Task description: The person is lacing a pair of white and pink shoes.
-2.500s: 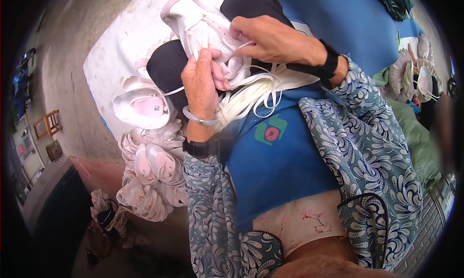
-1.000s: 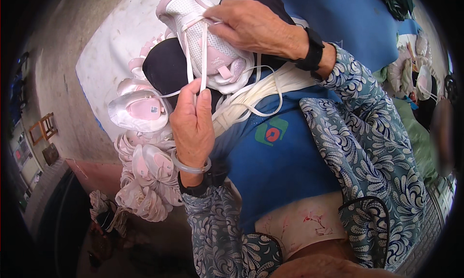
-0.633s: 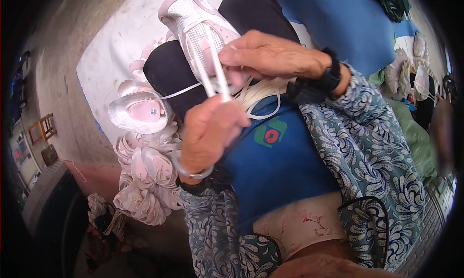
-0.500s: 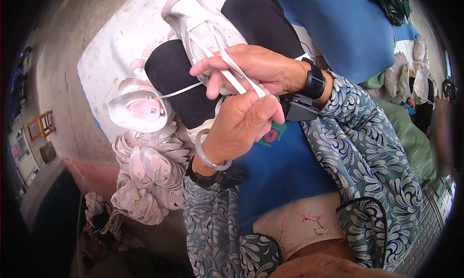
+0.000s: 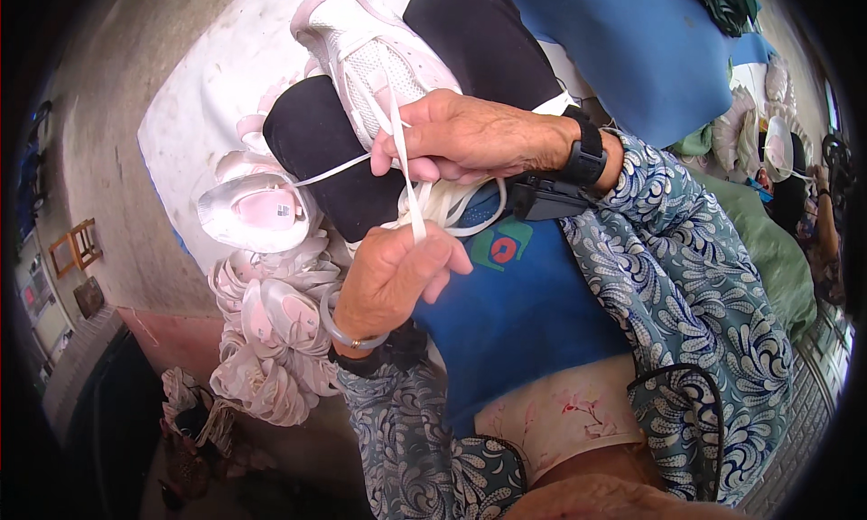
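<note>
A white and pale pink sneaker (image 5: 361, 46) rests between my black-clad knees, its toe pointing away. From its eyelets a flat white shoelace (image 5: 404, 172) runs down past the fingers of my right hand (image 5: 483, 139) to my left hand (image 5: 393, 271). Thumb and fingers of my left hand pinch that lace low, over my lap. My right hand, closer to the shoe, has its fingers curled on the lace; part of its grip is hidden. Beneath it, a bundle of loose white laces (image 5: 447, 199) lies on my blue apron (image 5: 533, 312).
On the left, a white-and-pink shoe upper (image 5: 253, 208) has a lace strand stretching over my knee. Below it are stacked shoe uppers (image 5: 271, 330). A white sheet (image 5: 194, 113) lies beyond. More uppers (image 5: 741, 131) and a green sack (image 5: 763, 240) are at the right.
My left hand has moved down and left, away from my right hand, with the lace drawn between them. My right hand has shifted slightly left and its fingers have curled in.
</note>
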The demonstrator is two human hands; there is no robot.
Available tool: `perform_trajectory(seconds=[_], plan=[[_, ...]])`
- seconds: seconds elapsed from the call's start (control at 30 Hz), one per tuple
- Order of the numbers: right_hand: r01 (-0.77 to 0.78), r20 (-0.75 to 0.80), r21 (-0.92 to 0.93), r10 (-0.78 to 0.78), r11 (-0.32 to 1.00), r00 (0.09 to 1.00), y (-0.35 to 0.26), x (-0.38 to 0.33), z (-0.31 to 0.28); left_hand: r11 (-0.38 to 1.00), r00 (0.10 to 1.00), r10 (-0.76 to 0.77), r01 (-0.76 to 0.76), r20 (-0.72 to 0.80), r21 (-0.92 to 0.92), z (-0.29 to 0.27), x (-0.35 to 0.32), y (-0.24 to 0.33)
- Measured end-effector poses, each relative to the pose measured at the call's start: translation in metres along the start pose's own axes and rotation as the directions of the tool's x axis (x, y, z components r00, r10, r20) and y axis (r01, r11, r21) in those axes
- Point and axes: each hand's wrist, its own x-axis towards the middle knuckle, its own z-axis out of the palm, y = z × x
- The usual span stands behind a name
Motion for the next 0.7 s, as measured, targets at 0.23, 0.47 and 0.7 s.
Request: perform_trajectory(seconds=[0.23,0.47,0.7], plan=[[-0.013,-0.027,-0.060,0.011,0.998,1.000,0.007,0.000,0.006,0.996,0.998,0.048,-0.050,0.029,0.071,0.004,-0.003,0.007],[-0.004,-0.044,-0.012,0.003,1.000,0.999,0.001,-0.006,0.004,0.999,0.999,-0.029,0.028,0.027,0.027,0.000,-0.011,0.005],[0.224,-0.240,-0.245,-0.282,0.943,0.929,-0.006,-0.029,-0.040,0.717,0.695,0.357,-0.632,-0.625,-0.294,-0.073,-0.063,-0.025]])
